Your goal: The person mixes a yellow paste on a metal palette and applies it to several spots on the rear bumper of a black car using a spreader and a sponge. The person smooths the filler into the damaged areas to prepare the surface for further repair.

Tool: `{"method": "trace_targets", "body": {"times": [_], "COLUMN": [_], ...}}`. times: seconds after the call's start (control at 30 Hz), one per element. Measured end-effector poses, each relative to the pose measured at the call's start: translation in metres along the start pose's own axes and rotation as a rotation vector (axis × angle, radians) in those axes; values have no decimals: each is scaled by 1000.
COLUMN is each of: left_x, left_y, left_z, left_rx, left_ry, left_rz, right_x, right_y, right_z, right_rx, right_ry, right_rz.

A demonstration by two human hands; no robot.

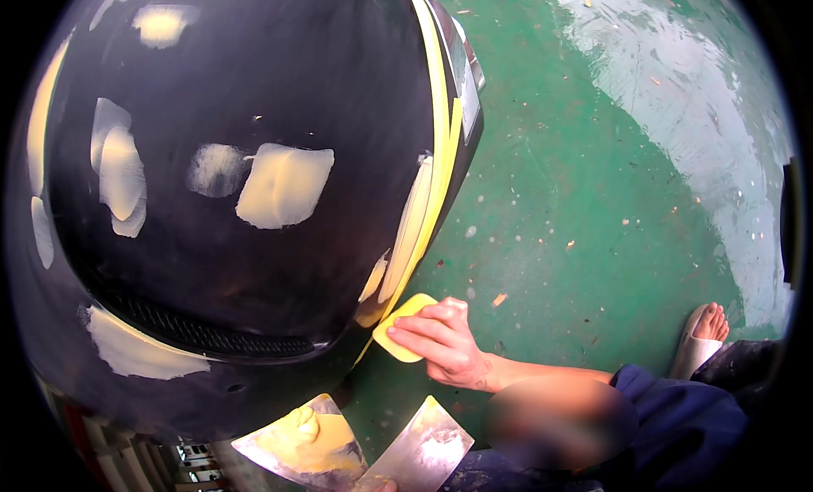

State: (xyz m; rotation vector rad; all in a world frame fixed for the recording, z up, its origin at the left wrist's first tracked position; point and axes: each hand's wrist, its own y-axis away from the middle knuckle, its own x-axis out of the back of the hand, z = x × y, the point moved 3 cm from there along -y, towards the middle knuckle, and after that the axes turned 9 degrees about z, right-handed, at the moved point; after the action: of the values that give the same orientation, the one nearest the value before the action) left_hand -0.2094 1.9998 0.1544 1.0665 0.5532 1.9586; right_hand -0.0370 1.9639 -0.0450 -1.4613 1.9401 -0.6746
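My right hand (453,344) is closed on a flat yellow spreader (396,329), its fingers pressed on the face. The spreader touches or nearly touches the lower right edge of a black, curved vehicle body (356,85). Pale filler (409,229) lies along that edge, beside a yellow strip (439,128) that looks like masking tape. At the bottom, my left hand (385,485) shows only as a fingertip, gripping two metal putty knives (432,450) fanned apart. The left blade carries a lump of yellow filler (306,422). The rest of that hand is out of view.
More filler patches (286,185) mark the black surface. A dark mesh vent (203,329) runs near its lower edge. The green floor (559,179) has small scraps on it and a pale, shiny area (686,102). A foot in a white sandal (696,352) is at the right.
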Motion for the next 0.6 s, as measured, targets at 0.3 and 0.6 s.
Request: {"method": "trace_targets", "body": {"times": [0.3,0.6], "left_x": [-1,5], "left_y": [-9,-6], "left_z": [-6,-10], "left_rx": [53,39], "left_ry": [95,143], "left_rz": [66,-30], "right_x": [58,63], "right_y": [-50,-79], "right_z": [-36,-56], "right_rx": [-698,-1187], "right_ry": [-552,-1332], "right_rz": [103,-202]}}
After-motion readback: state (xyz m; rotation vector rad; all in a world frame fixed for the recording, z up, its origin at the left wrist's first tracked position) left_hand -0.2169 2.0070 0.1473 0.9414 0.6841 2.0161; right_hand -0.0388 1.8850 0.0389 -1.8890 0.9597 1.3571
